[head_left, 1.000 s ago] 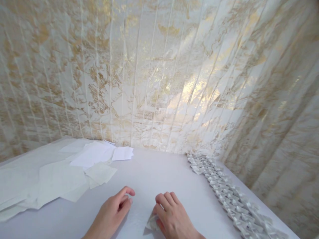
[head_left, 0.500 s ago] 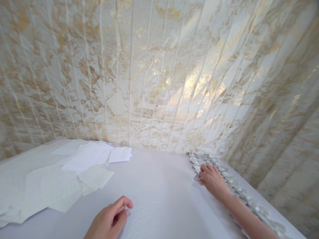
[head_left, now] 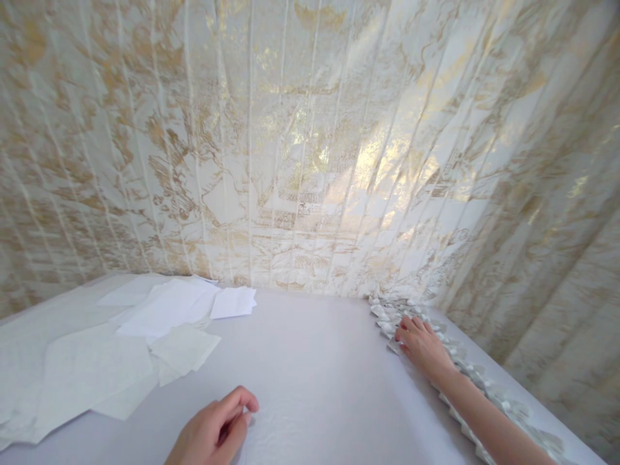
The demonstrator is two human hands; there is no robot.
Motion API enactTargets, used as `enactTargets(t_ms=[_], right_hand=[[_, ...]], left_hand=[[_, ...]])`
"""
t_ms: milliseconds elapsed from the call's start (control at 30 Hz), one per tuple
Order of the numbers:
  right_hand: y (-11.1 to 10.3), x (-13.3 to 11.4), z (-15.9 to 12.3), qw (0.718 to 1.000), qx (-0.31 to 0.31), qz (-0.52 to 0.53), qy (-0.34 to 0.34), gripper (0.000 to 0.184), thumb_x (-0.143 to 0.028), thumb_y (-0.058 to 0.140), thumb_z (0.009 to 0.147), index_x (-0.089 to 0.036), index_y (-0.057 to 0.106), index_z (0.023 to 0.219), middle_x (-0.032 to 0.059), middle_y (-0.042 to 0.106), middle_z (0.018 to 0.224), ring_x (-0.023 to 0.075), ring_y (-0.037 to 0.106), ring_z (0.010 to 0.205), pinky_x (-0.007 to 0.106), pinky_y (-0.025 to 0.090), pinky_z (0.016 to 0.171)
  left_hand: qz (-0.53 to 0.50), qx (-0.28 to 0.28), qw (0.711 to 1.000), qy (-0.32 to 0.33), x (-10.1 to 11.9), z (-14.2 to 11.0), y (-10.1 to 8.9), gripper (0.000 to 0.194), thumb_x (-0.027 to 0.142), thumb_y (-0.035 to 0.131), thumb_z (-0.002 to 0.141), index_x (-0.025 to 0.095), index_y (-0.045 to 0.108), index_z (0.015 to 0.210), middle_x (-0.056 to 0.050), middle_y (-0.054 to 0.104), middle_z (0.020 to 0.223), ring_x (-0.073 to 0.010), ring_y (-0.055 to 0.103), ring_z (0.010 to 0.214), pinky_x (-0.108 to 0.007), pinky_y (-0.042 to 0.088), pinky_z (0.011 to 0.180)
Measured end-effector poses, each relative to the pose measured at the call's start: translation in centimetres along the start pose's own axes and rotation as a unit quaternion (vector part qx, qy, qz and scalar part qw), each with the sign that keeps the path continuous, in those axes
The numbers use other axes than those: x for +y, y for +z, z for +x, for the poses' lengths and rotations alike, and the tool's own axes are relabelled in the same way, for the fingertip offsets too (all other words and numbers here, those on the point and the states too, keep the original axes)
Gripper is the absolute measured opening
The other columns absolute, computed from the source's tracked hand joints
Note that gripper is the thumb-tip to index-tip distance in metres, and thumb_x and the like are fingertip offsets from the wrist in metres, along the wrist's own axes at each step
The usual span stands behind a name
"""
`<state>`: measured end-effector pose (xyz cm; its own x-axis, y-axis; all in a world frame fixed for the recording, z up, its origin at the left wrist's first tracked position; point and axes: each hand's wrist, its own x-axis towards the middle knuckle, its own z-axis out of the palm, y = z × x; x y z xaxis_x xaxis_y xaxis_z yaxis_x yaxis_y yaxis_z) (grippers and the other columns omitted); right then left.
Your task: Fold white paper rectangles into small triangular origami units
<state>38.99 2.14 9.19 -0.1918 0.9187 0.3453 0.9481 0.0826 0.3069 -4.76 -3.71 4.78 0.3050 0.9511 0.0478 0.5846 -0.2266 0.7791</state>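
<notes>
My right hand reaches over a long band of small folded paper pieces along the right side of the table. Its fingers are curled down and closed on a folded paper piece at the band's left edge; the fingertips are partly hidden. Low in the middle, my left hand rests by the white tabletop. Its fingers are bent, with index finger and thumb drawn close together, and nothing shows between them.
Loose white paper sheets overlap across the left of the table. A small stack of white paper lies at their right end. Behind and to the right hangs a patterned white and gold curtain.
My right hand has shifted slightly right, and the folded paper piece at its fingertips has moved with it. My left hand has barely moved.
</notes>
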Motion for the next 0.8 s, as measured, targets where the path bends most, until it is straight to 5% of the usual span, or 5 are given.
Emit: enactTargets(t_ms=[200,367,500,667,800], right_hand=[[-3.8,-2.6,-0.1,0.997,0.059,0.058,0.015,0.017,-0.011,0.059,0.087,-0.020,0.069,0.098,0.0108,0.062,0.105,0.0294,0.057,0.096,0.041,0.046,0.083],[-7.6,-11.4,-2.4,0.955,0.095,0.271,-0.076,0.019,-0.014,0.052,0.091,-0.025,0.063,0.101,0.0086,0.058,0.110,0.0266,0.056,0.099,0.040,0.049,0.084],[-6.3,-18.3,-4.8,0.898,0.082,0.403,-0.156,0.026,-0.008,0.060,0.079,-0.026,0.062,0.097,0.0060,0.058,0.108,0.0238,0.056,0.096,0.035,0.051,0.080],[-2.5,-21.2,-6.2,0.875,0.023,0.445,-0.188,0.028,-0.004,0.067,0.076,-0.025,0.064,0.093,0.0028,0.060,0.102,0.0181,0.058,0.087,0.028,0.050,0.079],[-1.2,-20.8,-6.2,0.871,0.020,0.460,-0.174,0.028,-0.004,0.064,0.077,-0.025,0.063,0.095,0.0038,0.060,0.103,0.0185,0.058,0.088,0.029,0.051,0.081]], left_hand=[[0.016,0.003,1.000,-0.002,0.3,-0.1,0.0,0.028,0.042,0.035,0.091,0.025,0.057,0.088,0.007,0.033,0.058,-0.0180,0.042,0.060,-0.025,0.029,0.055],[0.054,0.007,0.999,0.001,0.1,0.0,0.2,0.022,0.037,0.041,0.088,0.026,0.060,0.092,0.006,0.042,0.061,-0.0189,0.049,0.062,-0.026,0.035,0.061],[0.035,-0.004,0.999,0.013,0.3,0.2,-0.7,0.022,0.028,0.047,0.083,0.025,0.060,0.100,0.003,0.056,0.073,-0.0193,0.058,0.070,-0.026,0.043,0.066],[0.089,0.066,0.992,0.054,-1.7,0.7,-5.3,0.034,0.030,0.052,0.079,0.026,0.060,0.111,-0.005,0.063,0.117,-0.0245,0.061,0.104,-0.032,0.046,0.091],[0.226,0.138,0.963,0.043,-7.7,0.0,-11.5,0.037,0.041,0.050,0.085,0.024,0.060,0.116,-0.007,0.065,0.125,-0.0285,0.057,0.119,-0.035,0.038,0.102]])
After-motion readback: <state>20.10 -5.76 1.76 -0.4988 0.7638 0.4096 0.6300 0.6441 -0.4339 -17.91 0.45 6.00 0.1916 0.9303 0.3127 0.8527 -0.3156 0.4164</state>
